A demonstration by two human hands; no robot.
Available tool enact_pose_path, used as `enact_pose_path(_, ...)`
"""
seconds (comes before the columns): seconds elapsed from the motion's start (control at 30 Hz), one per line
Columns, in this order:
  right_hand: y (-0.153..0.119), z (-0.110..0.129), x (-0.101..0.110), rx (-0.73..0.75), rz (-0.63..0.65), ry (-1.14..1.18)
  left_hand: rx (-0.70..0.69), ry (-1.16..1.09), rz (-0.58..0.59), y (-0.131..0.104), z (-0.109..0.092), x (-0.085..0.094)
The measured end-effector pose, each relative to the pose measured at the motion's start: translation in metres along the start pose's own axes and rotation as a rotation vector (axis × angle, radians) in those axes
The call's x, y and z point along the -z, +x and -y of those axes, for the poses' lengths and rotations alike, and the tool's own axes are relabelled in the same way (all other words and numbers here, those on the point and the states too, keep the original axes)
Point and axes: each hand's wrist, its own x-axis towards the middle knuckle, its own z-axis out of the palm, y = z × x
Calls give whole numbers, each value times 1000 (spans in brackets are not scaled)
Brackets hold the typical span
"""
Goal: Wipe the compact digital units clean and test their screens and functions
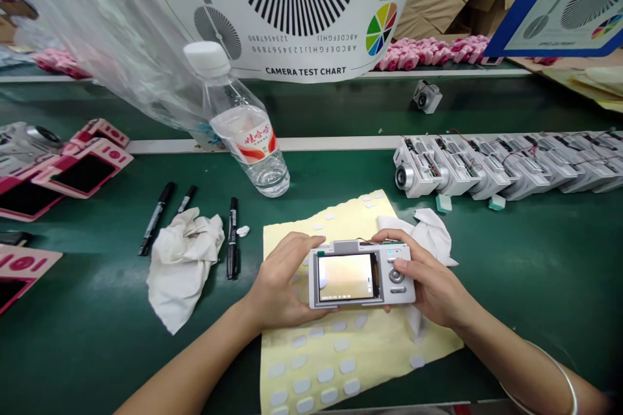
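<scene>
Between my two hands is a white digital camera point(361, 275), its back toward me and its screen lit with a pale yellow picture. My left hand point(285, 282) grips the left end, fingers along the top and thumb under the lower edge. My right hand point(428, 279) closes on the other end, with the thumb on the round button pad. Under the camera lies a yellow backing sheet point(287, 331) dotted with small pale oval stickers. A crumpled white cloth point(433, 233) sits just behind my right hand, partly hidden.
A water bottle point(250, 136) stands behind the sheet, below a camera test chart point(302, 55). At left are another white cloth point(182, 266), black markers point(233, 240) and pink cameras point(87, 168). A row of opened white cameras point(462, 165) lines the right back.
</scene>
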Motion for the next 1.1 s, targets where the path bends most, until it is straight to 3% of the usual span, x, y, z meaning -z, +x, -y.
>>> enact_pose_path(0.83, 2, -2, 4, 52, -2, -38, -48, -16, -33, -1, 0, -3)
enact_pose_path(0.93, -1, 2, 5, 61, -2, -206, -37, -24, -35, -1, 0, -4)
enact_pose_path(1.0, -4, 8, 9, 117, -76, -474, -12, 2, -40, -1, -1, -4)
enact_pose_path(1.1, -11, 20, 18, 335, -414, -987, -2, 65, -62, -3, 0, -4)
